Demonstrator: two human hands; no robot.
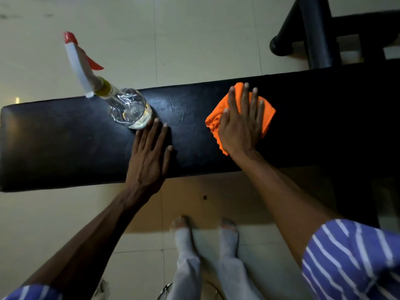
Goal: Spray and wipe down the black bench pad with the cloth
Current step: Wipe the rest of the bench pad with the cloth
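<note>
The black bench pad [65,137] runs across the view from left to right. An orange cloth [218,118] lies bunched on its right half, and my right hand [242,124] presses flat on top of it with fingers spread. A clear spray bottle [129,109] with a white and red trigger head stands on the pad, left of centre. My left hand [149,156] rests flat on the pad just in front of the bottle, fingertips close to its base, holding nothing.
Black metal frame tubes [311,33] of the bench rise at the top right. Pale floor tiles [194,40] surround the pad. My legs and feet [205,245] stand on the floor just below the pad's near edge.
</note>
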